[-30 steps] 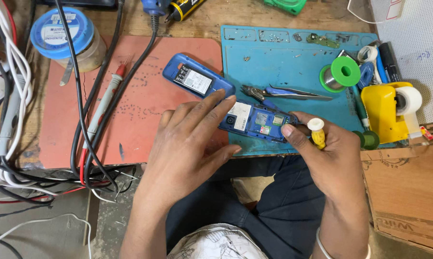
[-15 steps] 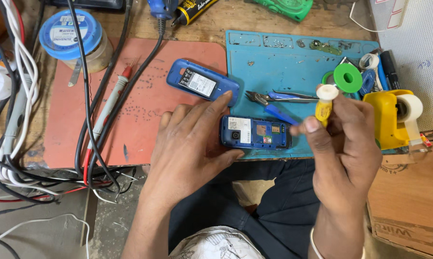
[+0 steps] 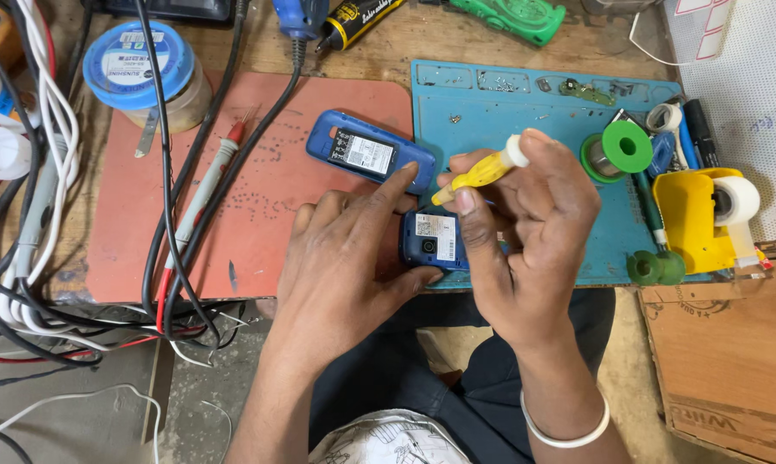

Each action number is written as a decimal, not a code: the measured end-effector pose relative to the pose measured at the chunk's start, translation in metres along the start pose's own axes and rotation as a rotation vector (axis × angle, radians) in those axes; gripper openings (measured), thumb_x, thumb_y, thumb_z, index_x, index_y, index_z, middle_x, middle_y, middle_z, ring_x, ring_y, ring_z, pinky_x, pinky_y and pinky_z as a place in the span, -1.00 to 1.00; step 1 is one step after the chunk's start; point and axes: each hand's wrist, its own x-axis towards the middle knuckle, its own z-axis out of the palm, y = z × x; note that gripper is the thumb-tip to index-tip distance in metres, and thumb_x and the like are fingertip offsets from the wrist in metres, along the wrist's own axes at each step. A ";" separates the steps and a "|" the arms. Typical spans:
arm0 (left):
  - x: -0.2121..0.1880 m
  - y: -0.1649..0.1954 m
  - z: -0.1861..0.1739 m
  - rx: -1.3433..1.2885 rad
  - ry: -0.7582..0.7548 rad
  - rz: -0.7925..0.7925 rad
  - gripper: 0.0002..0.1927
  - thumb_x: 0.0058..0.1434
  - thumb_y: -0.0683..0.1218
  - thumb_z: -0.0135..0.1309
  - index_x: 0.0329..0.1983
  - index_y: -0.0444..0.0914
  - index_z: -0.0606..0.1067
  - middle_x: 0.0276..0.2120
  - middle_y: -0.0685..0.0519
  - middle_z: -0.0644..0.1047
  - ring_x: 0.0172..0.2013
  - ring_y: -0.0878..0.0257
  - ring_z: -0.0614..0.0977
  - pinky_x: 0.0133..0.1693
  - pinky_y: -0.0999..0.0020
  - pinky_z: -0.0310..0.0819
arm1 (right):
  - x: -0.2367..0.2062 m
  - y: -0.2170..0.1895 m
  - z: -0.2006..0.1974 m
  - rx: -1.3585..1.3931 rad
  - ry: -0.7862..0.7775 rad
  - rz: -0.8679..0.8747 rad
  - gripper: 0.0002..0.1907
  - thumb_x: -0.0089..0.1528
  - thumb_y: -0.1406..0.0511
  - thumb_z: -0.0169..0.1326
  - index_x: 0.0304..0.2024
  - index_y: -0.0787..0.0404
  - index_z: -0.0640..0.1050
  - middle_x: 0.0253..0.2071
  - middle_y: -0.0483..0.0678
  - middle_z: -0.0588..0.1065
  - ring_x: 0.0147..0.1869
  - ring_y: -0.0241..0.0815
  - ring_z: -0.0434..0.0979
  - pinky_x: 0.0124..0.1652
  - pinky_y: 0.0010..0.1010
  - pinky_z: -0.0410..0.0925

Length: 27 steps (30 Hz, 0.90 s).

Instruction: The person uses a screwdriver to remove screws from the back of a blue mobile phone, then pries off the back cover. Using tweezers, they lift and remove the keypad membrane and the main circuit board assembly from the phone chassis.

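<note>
Cables (image 3: pixel 160 215): at my 9 o'clock I see a tangle of black, white and red leads running down the left edge of the worktop (image 3: pixel 422 43).
Tin (image 3: pixel 139 64): a round blue-lidded tin sits at about 10 o'clock, beside the cables.
Probe (image 3: pixel 212 176): a red-and-grey test probe lies slanted on the red mat (image 3: pixel 259 206), its tip pointing toward 1 o'clock.
Back cover (image 3: pixel 371 156): a blue phone shell with a label lies where the red mat meets the blue mat, at 12 o'clock from my left hand.
Left hand (image 3: pixel 349 262): I see it flat, palm down, fingers spread; the index fingertip touches the lower right end of the back cover and the thumb lies along the lower edge of the phone body. Its grip is not closed on anything, only pressing.
Phone body (image 3: pixel 435 241): the opened blue phone, sticker side up, lies on the near left corner of the blue mat (image 3: pixel 534 112), tucked between both hands and partly hidden by them.
Screwdriver (image 3: pixel 482 172): yellow handle, white cap, held tilted, cap toward 2 o'clock; its tip is hidden by the thumb.
Right hand (image 3: pixel 525 232): its grip is closed on the screwdriver, thumb and fingers wrapped round the handle, just above the phone body.
Solder spool (image 3: pixel 626 146): green, at 3 o'clock from the screwdriver.
Tape dispenser (image 3: pixel 706 215): yellow, with a white roll, at the blue mat's right edge.
</note>
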 end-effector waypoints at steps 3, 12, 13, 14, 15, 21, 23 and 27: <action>0.000 0.000 -0.001 -0.006 -0.004 -0.008 -0.01 -0.11 0.09 0.43 0.40 -0.22 0.30 -0.01 0.14 0.61 -0.09 0.08 0.49 -0.05 0.10 0.25 | 0.003 -0.001 0.003 -0.040 -0.018 -0.011 -0.43 0.48 0.52 0.02 0.40 0.15 0.06 0.08 0.17 0.49 0.09 -0.14 0.62 0.02 -0.48 0.56; -0.001 -0.004 -0.001 -0.003 0.002 0.022 -0.01 -0.08 0.10 0.42 0.42 -0.21 0.28 0.00 0.12 0.60 -0.09 0.06 0.49 -0.04 0.09 0.24 | 0.008 0.001 0.013 -0.103 0.027 -0.089 -0.42 0.46 0.55 0.16 0.40 0.20 0.20 0.17 0.13 0.45 0.11 -0.15 0.65 0.12 -0.46 0.57; -0.001 -0.004 0.000 -0.009 0.004 0.021 -0.01 -0.08 0.10 0.42 0.42 -0.21 0.28 0.00 0.13 0.60 -0.09 0.06 0.49 -0.04 0.09 0.25 | 0.007 0.000 0.010 -0.054 0.009 -0.057 -0.48 0.48 0.56 0.08 0.39 0.21 0.18 0.16 0.11 0.49 0.13 -0.14 0.65 0.16 -0.44 0.57; -0.001 -0.004 0.000 -0.016 0.001 0.015 -0.01 -0.07 0.10 0.42 0.42 -0.21 0.28 0.00 0.13 0.60 -0.09 0.06 0.49 -0.03 0.09 0.25 | 0.005 0.000 0.010 -0.031 0.000 -0.050 -0.46 0.46 0.56 0.08 0.38 0.22 0.17 0.16 0.11 0.48 0.13 -0.14 0.64 0.16 -0.43 0.55; -0.003 -0.005 0.000 -0.002 -0.008 0.002 -0.01 -0.08 0.11 0.43 0.42 -0.20 0.28 -0.02 0.10 0.59 -0.09 0.06 0.49 -0.03 0.09 0.25 | 0.004 0.001 0.010 -0.007 -0.009 -0.043 -0.44 0.44 0.56 0.08 0.38 0.23 0.15 0.16 0.11 0.48 0.14 -0.13 0.62 0.17 -0.42 0.54; -0.001 -0.006 0.001 0.004 -0.011 0.011 0.00 -0.08 0.10 0.41 0.42 -0.20 0.27 -0.01 0.11 0.60 -0.09 0.05 0.49 -0.03 0.08 0.25 | 0.008 0.011 0.013 -0.081 0.015 -0.054 -0.34 0.36 0.56 0.21 0.36 0.22 0.15 0.07 0.20 0.48 0.05 -0.15 0.62 0.07 -0.40 0.56; -0.001 -0.007 0.001 0.000 0.004 0.026 -0.02 -0.07 0.11 0.41 0.42 -0.19 0.27 0.00 0.10 0.60 -0.08 0.04 0.49 -0.01 0.08 0.25 | 0.008 0.012 0.010 -0.011 -0.030 -0.035 -0.38 0.41 0.56 0.16 0.37 0.21 0.13 0.03 0.17 0.51 0.10 -0.17 0.62 0.11 -0.40 0.56; -0.001 -0.008 0.001 0.002 -0.010 0.028 0.01 -0.06 0.11 0.41 0.43 -0.23 0.25 0.01 0.11 0.61 -0.08 0.05 0.49 -0.03 0.09 0.25 | 0.010 0.018 0.009 0.083 -0.053 -0.023 -0.38 0.44 0.55 0.13 0.40 0.18 0.12 0.02 0.13 0.52 0.10 -0.22 0.60 0.13 -0.42 0.56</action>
